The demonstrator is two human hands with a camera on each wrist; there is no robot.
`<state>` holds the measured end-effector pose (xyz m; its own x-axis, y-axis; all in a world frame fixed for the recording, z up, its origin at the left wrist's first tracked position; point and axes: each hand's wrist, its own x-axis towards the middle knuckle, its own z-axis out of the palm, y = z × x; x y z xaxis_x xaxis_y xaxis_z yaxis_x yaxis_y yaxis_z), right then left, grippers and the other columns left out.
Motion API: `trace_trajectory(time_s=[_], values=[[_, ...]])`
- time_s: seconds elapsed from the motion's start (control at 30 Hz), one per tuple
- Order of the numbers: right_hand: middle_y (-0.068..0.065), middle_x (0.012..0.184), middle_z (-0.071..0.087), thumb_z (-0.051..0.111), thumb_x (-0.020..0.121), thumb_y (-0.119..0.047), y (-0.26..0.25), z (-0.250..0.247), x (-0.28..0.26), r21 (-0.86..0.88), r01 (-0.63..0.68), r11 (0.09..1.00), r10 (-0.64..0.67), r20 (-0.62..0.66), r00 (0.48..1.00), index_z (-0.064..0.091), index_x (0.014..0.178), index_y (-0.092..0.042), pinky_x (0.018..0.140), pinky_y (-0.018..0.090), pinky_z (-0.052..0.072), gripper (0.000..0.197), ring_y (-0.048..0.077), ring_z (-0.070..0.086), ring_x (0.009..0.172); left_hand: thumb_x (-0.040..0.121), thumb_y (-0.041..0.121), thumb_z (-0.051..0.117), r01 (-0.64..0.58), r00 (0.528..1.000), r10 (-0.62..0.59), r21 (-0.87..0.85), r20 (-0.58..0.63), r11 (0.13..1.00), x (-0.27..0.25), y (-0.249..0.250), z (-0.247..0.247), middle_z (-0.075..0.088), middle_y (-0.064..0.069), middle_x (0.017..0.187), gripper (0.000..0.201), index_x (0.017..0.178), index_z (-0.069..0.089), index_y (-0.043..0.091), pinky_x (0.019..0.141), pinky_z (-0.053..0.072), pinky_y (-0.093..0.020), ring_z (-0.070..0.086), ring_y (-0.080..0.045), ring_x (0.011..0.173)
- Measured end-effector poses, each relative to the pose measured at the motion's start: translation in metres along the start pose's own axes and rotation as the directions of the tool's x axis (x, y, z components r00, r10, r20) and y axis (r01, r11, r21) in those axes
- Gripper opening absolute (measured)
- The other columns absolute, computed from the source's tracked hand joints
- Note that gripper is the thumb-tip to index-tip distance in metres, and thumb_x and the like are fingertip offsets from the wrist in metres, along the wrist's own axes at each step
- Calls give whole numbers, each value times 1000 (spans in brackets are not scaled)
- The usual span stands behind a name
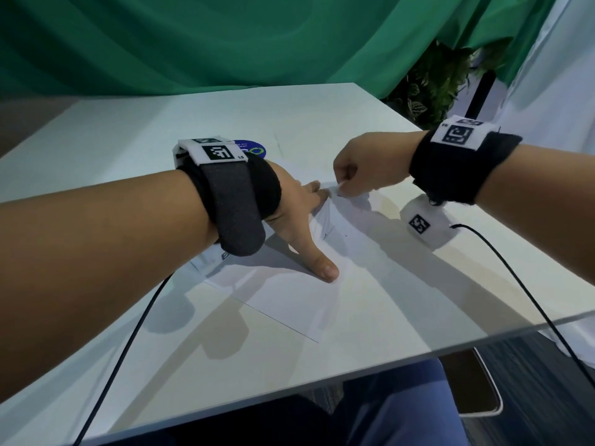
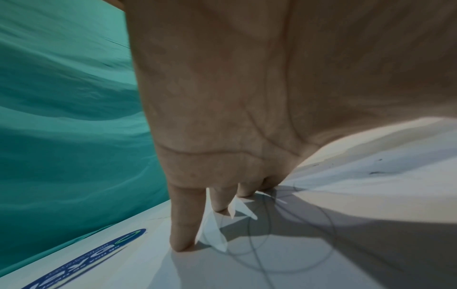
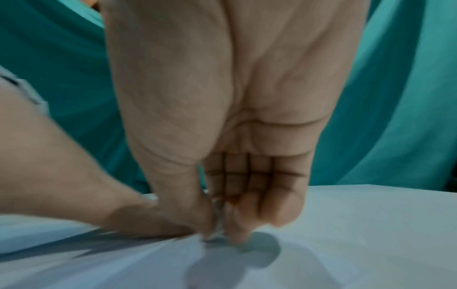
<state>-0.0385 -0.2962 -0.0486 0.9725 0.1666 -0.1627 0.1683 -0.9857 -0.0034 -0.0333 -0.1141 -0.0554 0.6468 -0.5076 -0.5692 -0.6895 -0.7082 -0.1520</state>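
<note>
Both hands are on one sheet of white paper point(image 1: 289, 304), which lies flat near the middle of the tabletop point(image 1: 193, 117), its near corner pointing toward the front edge. The left hand point(image 1: 299, 217) is spread flat on the paper, thumb stretched toward the front edge and fingertips pressing down on the sheet's far part. The right hand point(image 1: 357, 169) comes in from the right edge with its fingers curled, and thumb and forefinger pinch a small raised bit of the paper's far corner just beside the left fingertips. The right wrist view shows that pinch, though blurred.

As a judgement, a fold is being started and is not finished. The paper is lifted and wrinkled between the two hands, and no sharp, flattened crease shows yet. The near half of the sheet lies smooth and seems untouched. Left to do: bring the pinched corner over, line it up and press the fold flat.

Beyond the left wrist a round blue sticker point(image 1: 254, 149) sits on the tabletop. A green cloth point(image 1: 225, 43) hangs behind the far edge, and a plant point(image 1: 441, 82) stands past the far right corner.
</note>
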Motion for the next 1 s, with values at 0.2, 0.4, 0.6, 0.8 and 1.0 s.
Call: trace_trajectory(time_s=[0.2, 0.4, 0.6, 0.8, 1.0], values=[[-2, 71, 68, 67, 89, -32, -14, 5, -8, 18, 76, 997, -77, 77, 994, 65, 80, -20, 65, 32, 51, 16, 17, 60, 63, 55, 97, 67, -6, 1000, 6, -45, -15, 999, -3, 1, 1, -11, 15, 173, 146, 162, -16, 45, 124, 15, -40, 8, -14, 159], [-2, 73, 63, 66, 90, -30, -17, 8, -1, -79, 51, 996, -53, -14, 999, 63, 79, -17, 61, 31, 44, 17, 21, 55, 70, 56, 95, 67, -3, 1000, 2, -32, -10, 999, -5, 2, 1, -13, 15, 173, 147, 164, -16, 40, 125, 13, -40, 6, -14, 160], [-2, 73, 69, 65, 91, -32, -8, 1, 4, -5, -15, 1000, 15, 1, 1000, 67, 80, -19, 63, 29, 47, 18, 21, 61, 71, 58, 94, 67, -3, 1000, 2, -36, -21, 999, -7, 3, -1, -18, 12, 173, 147, 163, -19, 38, 125, 12, -39, 2, -12, 160], [-4, 69, 62, 67, 89, -31, -26, 6, -1, -57, 105, 993, -102, 55, 993, 60, 76, -20, 63, 31, 46, 18, 18, 54, 65, 50, 98, 68, 51, 999, -51, -78, 0, 996, -3, -1, 3, -14, 13, 173, 156, 165, -15, 33, 123, 15, -34, 9, -15, 159], [-2, 72, 62, 65, 89, -27, -13, 6, 12, -99, -2, 995, -3, -54, 999, 62, 74, -18, 62, 30, 45, 18, 22, 55, 71, 38, 102, 63, 52, 999, -51, -66, 10, 996, 0, -3, 2, -24, 7, 172, 165, 164, -19, 34, 126, 6, -40, -2, -17, 161]])
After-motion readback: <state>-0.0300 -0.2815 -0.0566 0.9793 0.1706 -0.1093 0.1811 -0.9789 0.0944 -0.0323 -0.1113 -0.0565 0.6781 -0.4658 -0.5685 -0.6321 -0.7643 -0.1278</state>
